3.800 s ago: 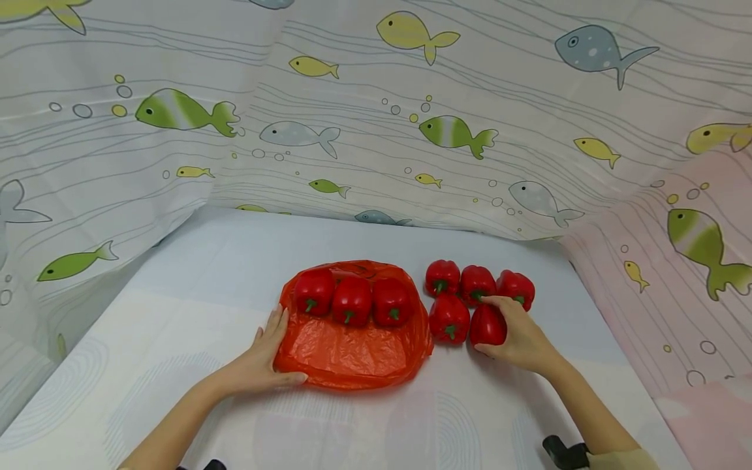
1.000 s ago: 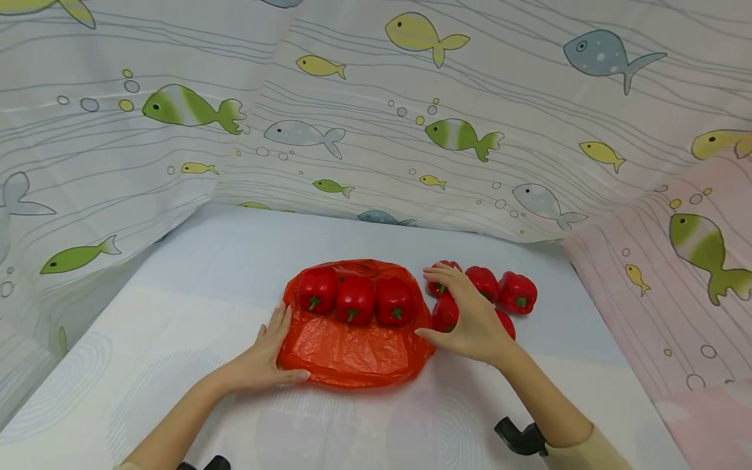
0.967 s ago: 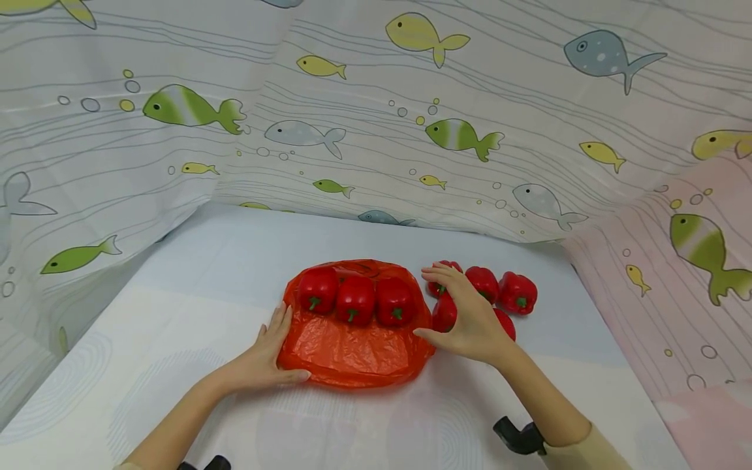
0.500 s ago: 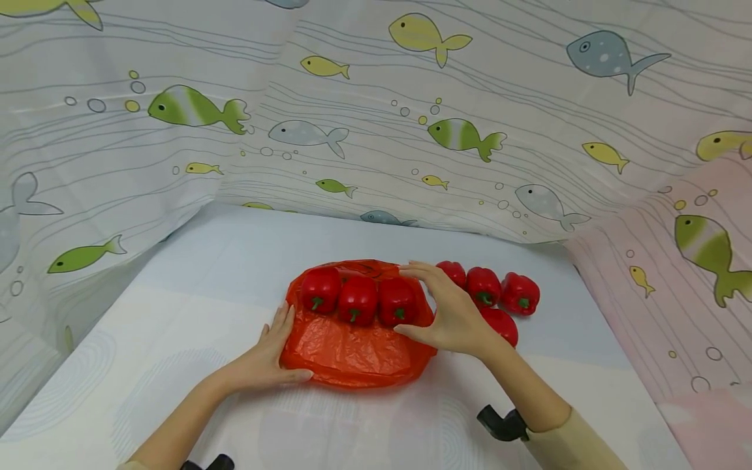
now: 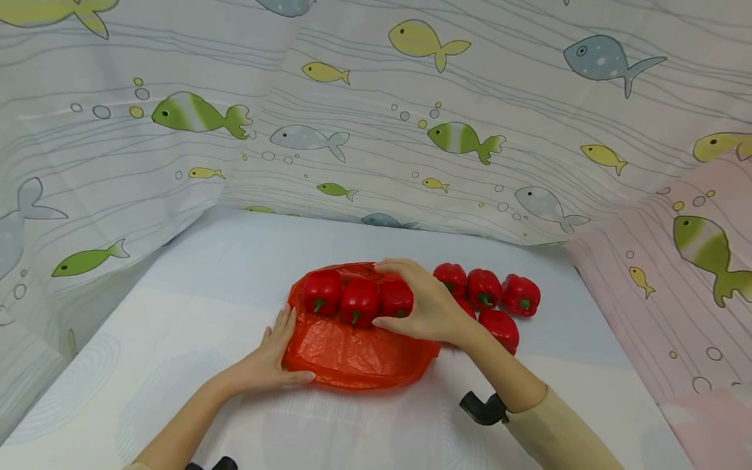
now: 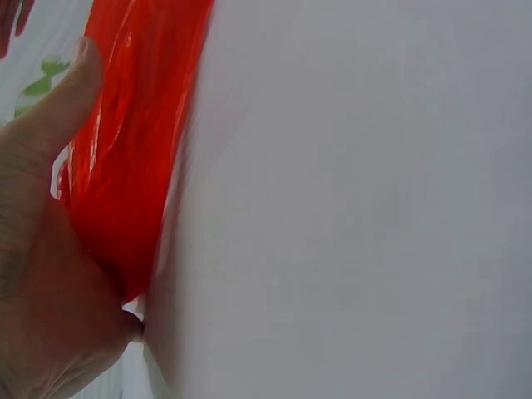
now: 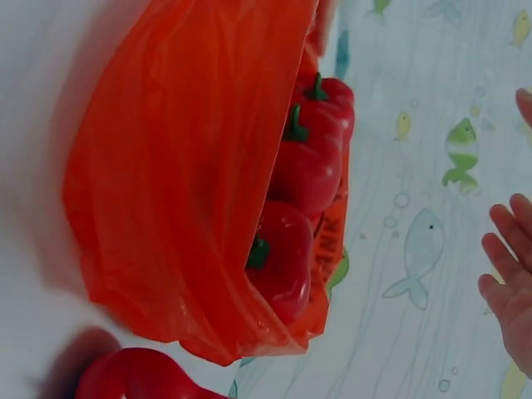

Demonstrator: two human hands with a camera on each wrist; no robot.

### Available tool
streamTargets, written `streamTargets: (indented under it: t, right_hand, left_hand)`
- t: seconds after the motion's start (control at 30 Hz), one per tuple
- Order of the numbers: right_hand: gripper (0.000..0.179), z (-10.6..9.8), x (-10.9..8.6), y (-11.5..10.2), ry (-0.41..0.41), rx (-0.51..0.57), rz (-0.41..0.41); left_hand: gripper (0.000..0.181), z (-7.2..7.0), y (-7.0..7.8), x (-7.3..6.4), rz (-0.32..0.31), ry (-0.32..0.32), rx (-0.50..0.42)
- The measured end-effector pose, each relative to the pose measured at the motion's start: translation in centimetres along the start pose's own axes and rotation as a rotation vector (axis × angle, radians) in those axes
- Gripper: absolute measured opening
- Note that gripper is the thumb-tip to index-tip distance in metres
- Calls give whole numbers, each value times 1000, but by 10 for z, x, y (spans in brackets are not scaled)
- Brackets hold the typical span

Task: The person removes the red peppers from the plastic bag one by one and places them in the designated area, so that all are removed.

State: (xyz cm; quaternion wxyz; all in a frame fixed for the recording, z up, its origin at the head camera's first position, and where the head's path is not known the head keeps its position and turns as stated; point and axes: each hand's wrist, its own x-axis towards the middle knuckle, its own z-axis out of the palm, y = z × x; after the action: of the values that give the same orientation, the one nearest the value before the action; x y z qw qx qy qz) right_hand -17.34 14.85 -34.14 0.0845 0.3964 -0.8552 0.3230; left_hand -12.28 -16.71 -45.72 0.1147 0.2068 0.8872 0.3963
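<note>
An orange-red plastic bag (image 5: 352, 356) lies with its mouth facing up, rim folded outward. In it sit a left pepper (image 5: 322, 292), a middle pepper (image 5: 359, 300) and a right pepper (image 5: 396, 297), all red with green stems. My left hand (image 5: 273, 359) rests against the bag's left side, fingers straight, thumb along the front rim. Over the right pepper, my right hand (image 5: 429, 303) spreads thumb and fingers wide, covering part of it in the head view. The right wrist view shows that hand's fingers (image 7: 514, 237) apart from the peppers.
Several loose red peppers (image 5: 484, 288) sit in two rows just right of the bag, one partly hidden by my right hand. The white table (image 5: 252, 254) ends at a fish-print curtain (image 5: 376, 111) behind and at both sides.
My right hand has moved left, from the loose peppers across the bag's right rim to above the right pepper in it. The left hand stays against the bag.
</note>
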Motion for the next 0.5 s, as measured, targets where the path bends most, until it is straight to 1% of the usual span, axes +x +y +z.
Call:
streamTargets:
  t: [0.2, 0.3, 0.5]
  right_hand:
    - [69, 7, 16, -2, -29, 42, -20]
    - [66, 9, 25, -4, -41, 37, -27]
    - [61, 16, 40, -7, -68, 37, -7]
  left_hand:
    - [122, -1, 1, -2, -4, 3, -3]
    - [121, -1, 1, -2, -5, 2, -3]
    - [121, 0, 1, -2, 1, -1, -8]
